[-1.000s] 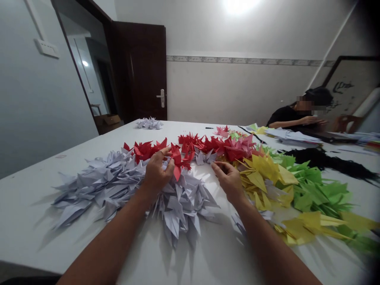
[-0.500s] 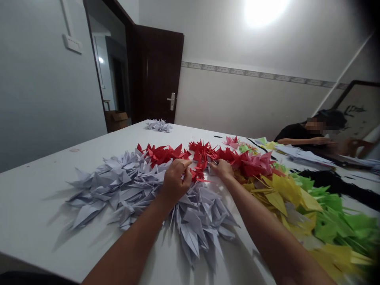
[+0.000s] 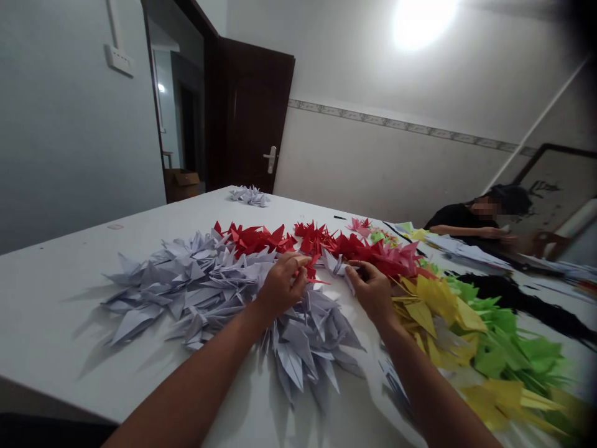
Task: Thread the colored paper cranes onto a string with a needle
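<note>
Head view: the right hand (image 3: 372,291) pinches a pointed white folded-paper crane (image 3: 333,264) over a smooth white table (image 3: 60,274).
It is between the table's near and far edges. The left hand (image 3: 283,284) has its fingers close together beside a spiky red folded-paper crane (image 3: 314,267), grip unclear. A broad white folded-paper heap (image 3: 196,283) spreads toward the near edge.

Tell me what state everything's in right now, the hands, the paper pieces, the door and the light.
Left hand: fingers curled by the red pieces; grip unclear
Right hand: pinching a white folded piece
Red pieces: folded, bunched
White pile: folded, heaped
Yellow pieces: folded, overlapping
Green pieces: folded, overlapping
Black strands: bundled, lying flat
Door: open
Light: on
</note>
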{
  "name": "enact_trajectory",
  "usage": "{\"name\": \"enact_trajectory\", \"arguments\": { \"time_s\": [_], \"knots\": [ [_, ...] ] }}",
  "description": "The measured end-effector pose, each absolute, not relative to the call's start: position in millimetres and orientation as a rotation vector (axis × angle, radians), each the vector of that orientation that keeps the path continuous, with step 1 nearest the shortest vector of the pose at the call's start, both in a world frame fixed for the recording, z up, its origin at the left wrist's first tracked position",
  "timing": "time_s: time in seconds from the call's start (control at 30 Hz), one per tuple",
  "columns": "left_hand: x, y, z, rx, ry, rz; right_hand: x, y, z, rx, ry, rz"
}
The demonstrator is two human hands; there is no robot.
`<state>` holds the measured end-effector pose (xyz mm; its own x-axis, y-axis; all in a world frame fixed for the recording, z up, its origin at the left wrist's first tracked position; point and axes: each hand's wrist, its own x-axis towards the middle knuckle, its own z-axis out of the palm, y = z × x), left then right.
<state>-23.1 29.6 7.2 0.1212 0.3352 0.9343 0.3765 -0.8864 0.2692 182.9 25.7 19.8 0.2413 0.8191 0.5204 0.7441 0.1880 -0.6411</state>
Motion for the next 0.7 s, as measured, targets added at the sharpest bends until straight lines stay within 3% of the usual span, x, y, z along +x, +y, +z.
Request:
{"name": "enact_trajectory", "arguments": {
  "time_s": [0.13, 0.43, 0.7],
  "knots": [
    [-18, 23, 6, -2.512, -0.651, -1.880, 169, -8, 17, -1.179, -1.383, 0.193],
    [2, 2, 10, -2.632, -0.554, -1.706, 154, -34, 6, -0.967, -1.428, 0.408],
    [-6, 11, 11, -2.520, -0.724, -1.597, 161, -41, 15, -0.922, -1.465, 0.145]
  ]
}}
